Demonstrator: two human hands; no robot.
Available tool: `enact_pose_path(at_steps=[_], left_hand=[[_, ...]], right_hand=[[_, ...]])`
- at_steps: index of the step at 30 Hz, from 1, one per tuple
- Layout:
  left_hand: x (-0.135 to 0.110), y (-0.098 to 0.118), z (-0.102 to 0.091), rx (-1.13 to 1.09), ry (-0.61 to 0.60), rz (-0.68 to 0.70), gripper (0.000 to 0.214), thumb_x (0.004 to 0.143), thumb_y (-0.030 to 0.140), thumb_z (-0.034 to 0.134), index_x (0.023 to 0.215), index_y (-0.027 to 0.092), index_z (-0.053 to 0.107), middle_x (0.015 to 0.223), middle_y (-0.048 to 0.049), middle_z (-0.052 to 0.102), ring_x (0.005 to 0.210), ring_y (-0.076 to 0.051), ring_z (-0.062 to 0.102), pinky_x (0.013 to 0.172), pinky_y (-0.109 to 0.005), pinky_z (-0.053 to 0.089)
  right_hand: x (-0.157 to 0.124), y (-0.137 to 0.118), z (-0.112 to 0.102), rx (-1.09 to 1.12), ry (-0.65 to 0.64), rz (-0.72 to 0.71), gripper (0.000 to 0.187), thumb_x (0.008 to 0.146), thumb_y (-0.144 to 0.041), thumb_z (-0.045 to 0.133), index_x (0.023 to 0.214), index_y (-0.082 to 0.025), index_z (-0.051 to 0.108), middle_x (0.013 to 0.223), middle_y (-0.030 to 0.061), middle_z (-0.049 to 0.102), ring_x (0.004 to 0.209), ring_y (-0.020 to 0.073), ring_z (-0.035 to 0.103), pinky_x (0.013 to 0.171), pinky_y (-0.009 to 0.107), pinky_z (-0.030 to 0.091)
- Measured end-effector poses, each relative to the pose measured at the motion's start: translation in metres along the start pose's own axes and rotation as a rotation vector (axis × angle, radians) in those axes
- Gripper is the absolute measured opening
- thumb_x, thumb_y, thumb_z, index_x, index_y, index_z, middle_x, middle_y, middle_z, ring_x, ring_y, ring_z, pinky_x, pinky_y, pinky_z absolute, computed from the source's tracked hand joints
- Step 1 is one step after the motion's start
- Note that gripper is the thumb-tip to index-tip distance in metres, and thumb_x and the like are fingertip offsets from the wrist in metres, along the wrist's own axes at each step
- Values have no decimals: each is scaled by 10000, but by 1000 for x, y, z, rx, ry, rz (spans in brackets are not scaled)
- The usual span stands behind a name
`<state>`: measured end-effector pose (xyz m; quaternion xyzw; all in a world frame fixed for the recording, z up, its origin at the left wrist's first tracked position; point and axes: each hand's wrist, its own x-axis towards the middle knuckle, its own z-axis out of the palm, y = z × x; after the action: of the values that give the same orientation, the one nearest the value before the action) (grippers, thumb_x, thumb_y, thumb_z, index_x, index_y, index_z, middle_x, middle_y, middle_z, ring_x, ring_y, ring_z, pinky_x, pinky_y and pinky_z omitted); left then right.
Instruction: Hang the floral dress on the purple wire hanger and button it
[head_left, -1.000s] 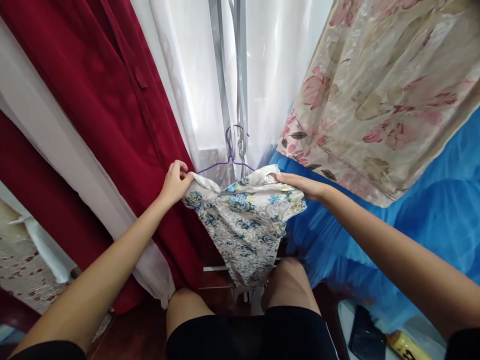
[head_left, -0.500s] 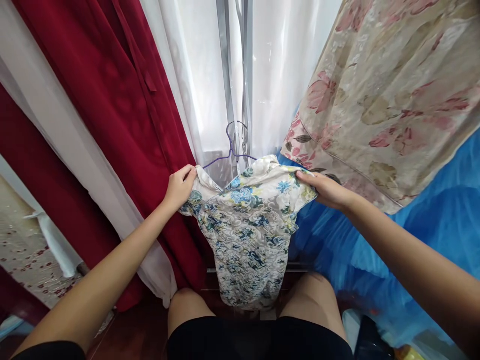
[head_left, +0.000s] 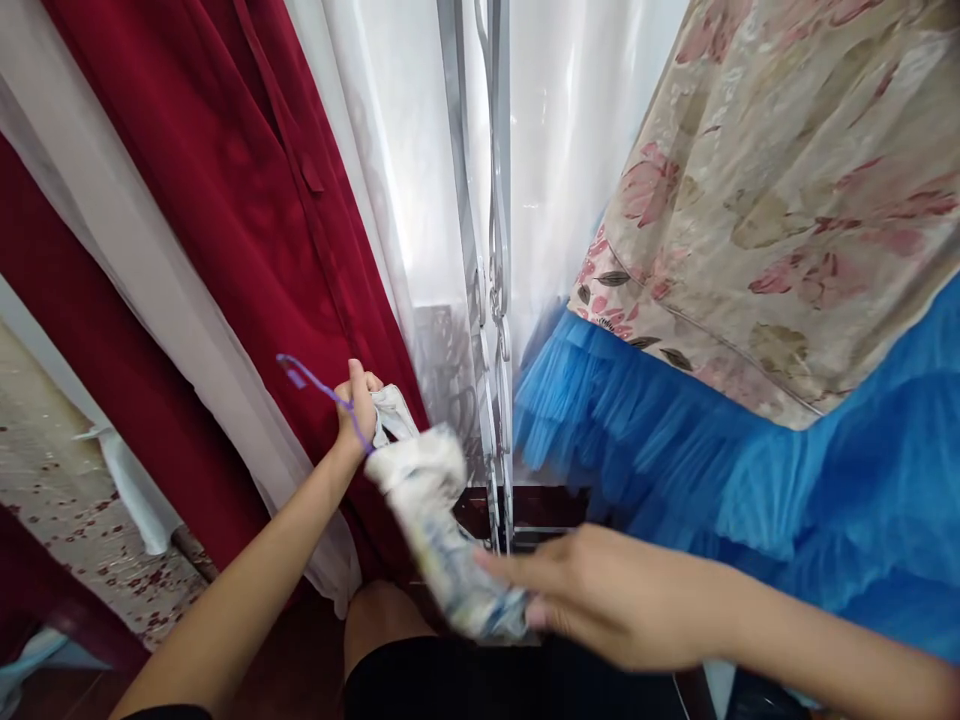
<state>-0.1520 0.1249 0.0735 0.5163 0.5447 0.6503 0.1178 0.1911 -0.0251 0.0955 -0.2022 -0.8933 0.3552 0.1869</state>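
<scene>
My left hand (head_left: 356,405) is closed around a thin purple wire hanger (head_left: 311,383) and the top of a white garment with a blue floral print (head_left: 427,500). The hanger's hook points up and to the left, off the window bar. The garment hangs bunched and slanted down to the right. My right hand (head_left: 592,600) is blurred by motion, low in the middle, its fingers closed on the garment's lower end. My knees in black shorts (head_left: 510,680) show below.
A dark red curtain (head_left: 225,200) hangs at left, a sheer white curtain (head_left: 570,150) over a metal window grille (head_left: 491,300) in the middle. A floral beige fabric (head_left: 787,200) and a blue ruffled tulle (head_left: 750,470) fill the right side.
The hanger with the garment has come off the grille and swung left and down in my left hand. My right hand dropped from the garment's shoulder to its lower end.
</scene>
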Motion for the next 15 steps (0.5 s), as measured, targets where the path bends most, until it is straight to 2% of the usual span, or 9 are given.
enact_pose_path(at_steps=[2, 4, 6, 8, 10, 12, 13, 15], left_hand=[[-5, 5, 9, -189, -21, -121, 649, 981, 682, 179, 510, 239, 237, 522, -15, 353, 512, -140, 377, 547, -306, 407], [-15, 18, 20, -322, -165, -181, 679, 966, 714, 145, 490, 233, 190, 529, -22, 331, 531, -144, 398, 591, -325, 453], [-32, 35, 34, -401, -379, -211, 717, 942, 768, 128, 471, 230, 180, 535, -29, 333, 555, -152, 430, 648, -359, 492], [-57, 55, 48, -479, -577, -244, 745, 926, 803, 151, 463, 224, 232, 559, -41, 389, 568, -155, 456, 679, -382, 511], [-84, 74, 58, -613, -734, -311, 751, 928, 801, 224, 491, 207, 367, 636, -57, 497, 589, -152, 501, 698, -385, 525], [-107, 89, 63, -765, -842, -405, 700, 926, 776, 346, 584, 186, 506, 748, -71, 591, 638, -159, 575, 729, -384, 543], [-115, 95, 63, -815, -873, -442, 648, 918, 753, 425, 649, 180, 562, 809, -80, 631, 686, -173, 621, 752, -385, 553], [-124, 101, 60, -850, -908, -470, 487, 880, 669, 608, 854, 185, 661, 988, -102, 696, 865, -230, 697, 824, -397, 566]], right_hand=[[-10, -3, 5, -51, -39, -37, 574, 922, -394, 629, 1488, -408, 538, 1105, 49, 799, 930, 268, 763, 775, 375, 578], [-10, 5, -4, -82, 16, -33, 620, 953, -385, 608, 1550, -396, 445, 1348, 65, 704, 1166, 281, 695, 963, 418, 551], [1, 21, -18, -125, 175, -2, 602, 984, -387, 578, 1565, -364, 425, 1509, 71, 573, 1346, 291, 567, 1119, 468, 450], [16, 42, -26, -158, 405, 47, 550, 985, -424, 574, 1518, -310, 497, 1522, 94, 547, 1417, 320, 474, 1183, 521, 357], [29, 61, -23, -65, 517, 105, 451, 976, -482, 575, 1362, -258, 638, 1353, 114, 660, 1320, 343, 544, 1120, 525, 415], [35, 74, -12, 206, 449, 157, 375, 955, -540, 593, 1115, -231, 734, 1053, 88, 746, 1020, 305, 677, 895, 441, 547], [34, 78, -6, 382, 395, 181, 365, 933, -563, 619, 986, -223, 741, 896, 62, 740, 828, 260, 686, 742, 381, 560], [23, 83, 3, 700, 382, 234, 370, 872, -576, 694, 798, -214, 703, 668, 15, 667, 546, 175, 583, 515, 289, 463]])
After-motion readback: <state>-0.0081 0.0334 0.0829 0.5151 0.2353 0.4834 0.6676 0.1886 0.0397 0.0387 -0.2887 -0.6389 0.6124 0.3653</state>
